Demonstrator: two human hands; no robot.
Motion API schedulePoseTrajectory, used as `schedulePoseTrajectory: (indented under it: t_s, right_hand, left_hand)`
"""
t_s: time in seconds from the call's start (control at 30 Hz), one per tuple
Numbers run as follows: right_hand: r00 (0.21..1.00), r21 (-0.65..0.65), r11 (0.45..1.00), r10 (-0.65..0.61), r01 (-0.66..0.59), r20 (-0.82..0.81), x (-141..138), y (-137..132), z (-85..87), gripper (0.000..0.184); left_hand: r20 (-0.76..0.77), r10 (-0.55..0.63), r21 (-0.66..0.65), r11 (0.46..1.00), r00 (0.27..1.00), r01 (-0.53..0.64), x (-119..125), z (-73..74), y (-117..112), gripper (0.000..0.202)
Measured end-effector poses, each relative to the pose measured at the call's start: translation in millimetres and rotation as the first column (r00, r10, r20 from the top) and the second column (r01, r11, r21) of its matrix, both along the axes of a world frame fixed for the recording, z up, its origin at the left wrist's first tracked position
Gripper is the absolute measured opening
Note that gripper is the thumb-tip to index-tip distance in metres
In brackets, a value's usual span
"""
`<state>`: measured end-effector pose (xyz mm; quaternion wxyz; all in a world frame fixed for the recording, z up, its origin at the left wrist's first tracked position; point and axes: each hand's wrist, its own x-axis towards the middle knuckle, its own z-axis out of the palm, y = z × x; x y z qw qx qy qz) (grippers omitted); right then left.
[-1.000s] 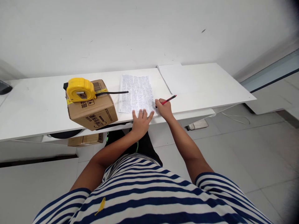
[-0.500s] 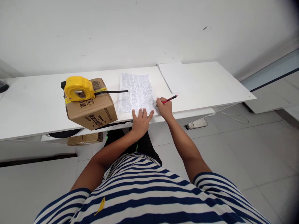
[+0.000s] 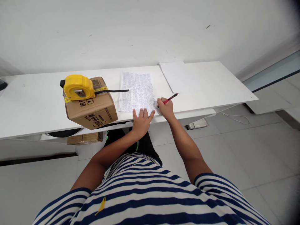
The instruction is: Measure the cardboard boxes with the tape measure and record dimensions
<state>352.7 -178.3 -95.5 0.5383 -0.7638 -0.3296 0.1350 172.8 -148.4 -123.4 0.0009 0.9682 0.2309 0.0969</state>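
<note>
A sheet of paper (image 3: pixel 138 90) covered in dense handwriting lies on the white desk. My left hand (image 3: pixel 141 125) rests flat with spread fingers on the sheet's near edge. In my right hand (image 3: pixel 166 108) is a red and black pen (image 3: pixel 170 98), gripped between the fingers at the sheet's lower right corner. The pen's tip is mostly hidden by the fingers. To the left stands a cardboard box (image 3: pixel 93 111). A yellow tape measure (image 3: pixel 78 87) sits on top of it, its black strap reaching out over the paper.
A stack of blank white paper (image 3: pixel 174 76) lies at the back right of the desk (image 3: pixel 206 93), against the wall. Below the desk are another cardboard box (image 3: pixel 85 138), a white cable (image 3: pixel 236 116) and a flat white object (image 3: pixel 198 124) on the floor.
My right hand and the pen have shifted very slightly, with the pen's top end a little higher. The left hand stays on the sheet. The whole view has tilted a touch.
</note>
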Motion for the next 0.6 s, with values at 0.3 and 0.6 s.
schedulePoseTrajectory:
  t_s: [0.3,0.6]
  right_hand:
    - [0.999,0.011,0.999,-0.030,0.030,0.019,0,2,-3.1,0.040]
    - [0.999,0.057,0.998,-0.035,0.033,0.037,2,0,-9.6,0.050]
  left_hand:
    - [0.008,-0.002,-0.024,1.000,1.000,0.002,2,0.4,-2,0.071]
    - [0.269,-0.074,-0.229,0.964,0.960,0.139,-22,30.4,-7,0.050]
